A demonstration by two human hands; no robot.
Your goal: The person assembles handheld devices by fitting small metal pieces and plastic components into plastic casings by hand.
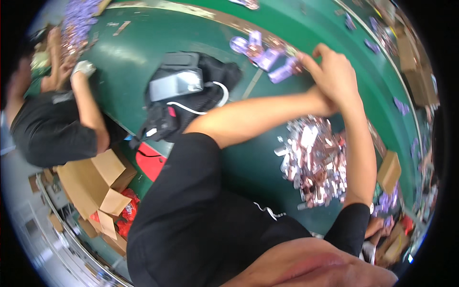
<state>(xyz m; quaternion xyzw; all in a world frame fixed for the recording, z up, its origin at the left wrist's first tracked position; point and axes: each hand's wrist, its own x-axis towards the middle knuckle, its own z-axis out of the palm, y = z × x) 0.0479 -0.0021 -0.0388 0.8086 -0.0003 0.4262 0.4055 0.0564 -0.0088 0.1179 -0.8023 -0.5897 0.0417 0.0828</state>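
Note:
My right hand (332,71) reaches over the far edge of the green table, beside the raised conveyor strip. Its thumb and forefinger are apart, and nothing shows between them. Close to the thumb lies a small purple packet (283,71). More purple-and-copper packets (256,48) lie loosely grouped to its left. My left forearm (267,112) stretches across to the right. The left hand (325,101) is at my right wrist and mostly hidden behind it, so its fingers do not show. Below both arms is a heap of small shiny copper and silver pieces (313,160).
A black bag (215,69) with a phone-like device (177,85) and white cable lies left of centre. A co-worker (57,124) works at far left near a purple pile (79,21). An open carton (95,179) stands lower left. A green conveyor (382,91) runs beyond the table.

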